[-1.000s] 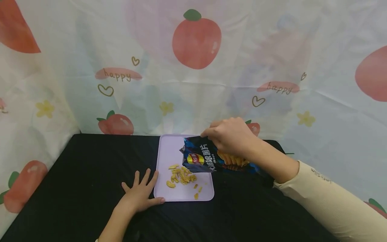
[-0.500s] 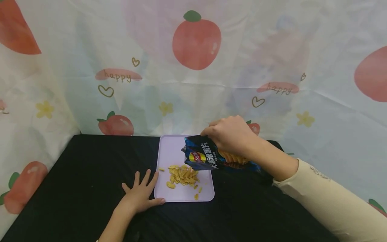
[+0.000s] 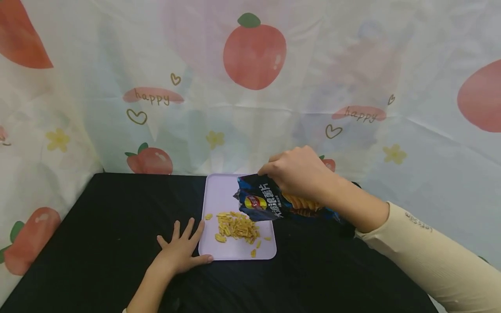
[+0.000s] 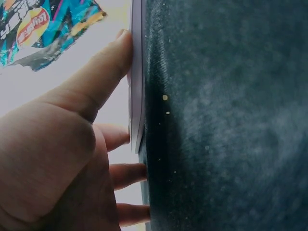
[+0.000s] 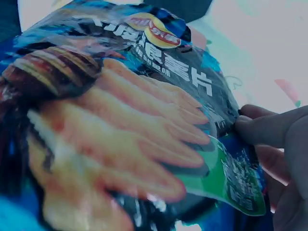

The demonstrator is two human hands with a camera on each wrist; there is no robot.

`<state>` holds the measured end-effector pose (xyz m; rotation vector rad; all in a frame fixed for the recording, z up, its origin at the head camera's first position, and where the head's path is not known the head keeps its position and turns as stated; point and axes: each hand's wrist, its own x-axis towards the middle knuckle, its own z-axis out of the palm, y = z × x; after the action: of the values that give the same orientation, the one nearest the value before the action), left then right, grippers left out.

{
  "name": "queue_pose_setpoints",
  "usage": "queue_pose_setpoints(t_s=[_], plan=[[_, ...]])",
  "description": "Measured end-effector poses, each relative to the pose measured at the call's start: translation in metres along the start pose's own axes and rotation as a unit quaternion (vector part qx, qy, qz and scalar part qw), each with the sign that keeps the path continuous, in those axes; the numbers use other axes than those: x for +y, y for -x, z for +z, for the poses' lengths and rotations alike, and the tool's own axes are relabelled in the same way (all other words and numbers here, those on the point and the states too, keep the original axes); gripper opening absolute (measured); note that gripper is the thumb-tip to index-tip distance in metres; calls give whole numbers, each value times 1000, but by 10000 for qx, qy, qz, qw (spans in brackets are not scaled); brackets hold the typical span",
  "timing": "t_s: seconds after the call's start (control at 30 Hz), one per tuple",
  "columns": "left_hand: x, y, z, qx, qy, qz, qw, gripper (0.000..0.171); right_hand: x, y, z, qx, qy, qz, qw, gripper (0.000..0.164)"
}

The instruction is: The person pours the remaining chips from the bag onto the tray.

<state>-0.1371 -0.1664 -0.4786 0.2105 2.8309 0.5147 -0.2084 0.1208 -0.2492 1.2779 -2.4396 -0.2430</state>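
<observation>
My right hand pinches the upper edge of a dark blue bag of potato chips, thumb on the printed front in the right wrist view. The chip bag is tipped over, its torn mouth pointing left above a pale purple tray. Beneath that mouth lies a heap of yellow ridged chips, with a few loose pieces around it. My left hand has its fingers spread at the tray's near left corner. In the left wrist view the thumb touches the tray's edge.
A black cloth covers the table under the tray. Behind it hangs a pale curtain printed with fruit, hearts and flowers. Small crumbs lie on the black cloth beside the tray.
More chips have fallen from the bag, so the heap on the tray has grown and pieces lie farther left and right. The right hand has risen slightly; the left hand stays put.
</observation>
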Motion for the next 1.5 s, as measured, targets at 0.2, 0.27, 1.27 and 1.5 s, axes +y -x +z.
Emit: queue_pose_setpoints(t_s=[0.2,0.27,1.27,1.5], plan=[[0,0,-1,16,12,11,10000,105,-3,-5,0,-131,176,-235,9995,28],[0,0,-1,6,-8,5,10000,105,-4,-6,-1,-53,214,-183,9996,28],[0,0,3,-28,122,49,9999,105,12,22,12,763,-659,632,9929,17],[-3,0,2,20,98,69,9999,104,18,87,78,2279,-3399,3108,8579,20]])
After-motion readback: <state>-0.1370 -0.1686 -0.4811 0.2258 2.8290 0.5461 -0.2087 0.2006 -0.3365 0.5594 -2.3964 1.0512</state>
